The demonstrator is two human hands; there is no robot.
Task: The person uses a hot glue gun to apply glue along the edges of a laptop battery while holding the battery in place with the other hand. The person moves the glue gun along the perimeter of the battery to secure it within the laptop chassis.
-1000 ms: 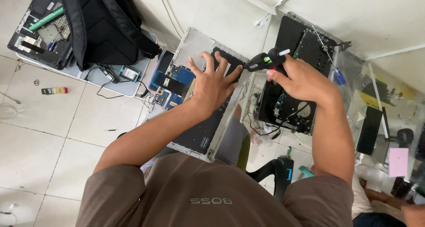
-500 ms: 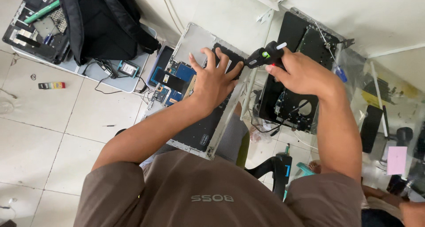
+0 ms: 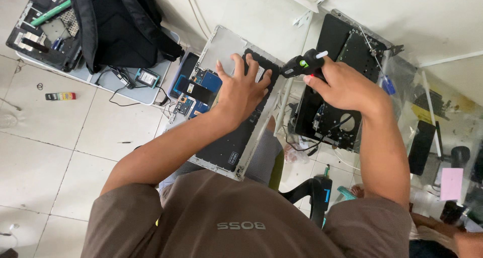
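Observation:
An opened laptop base (image 3: 217, 49) with a silver shell, blue circuit boards and a black battery rests on my lap, tilted away from me. My left hand (image 3: 243, 89) lies flat on its inside, fingers spread over the upper middle. My right hand (image 3: 342, 84) grips a small black electric screwdriver (image 3: 303, 65) with a green button and a white tip, held just right of the laptop's upper edge, its nose pointing left toward the laptop.
A second opened black laptop chassis (image 3: 334, 112) lies under my right hand. A black backpack (image 3: 118, 24) sits at upper left on a grey board, beside another dismantled machine (image 3: 43, 34). A small multicoloured item (image 3: 60, 96) lies on the tiled floor. Someone's foot (image 3: 358, 190) shows lower right.
The view has shifted slightly. My right hand has raised the screwdriver a little toward the laptop's top edge; my left hand stays pressed on the laptop.

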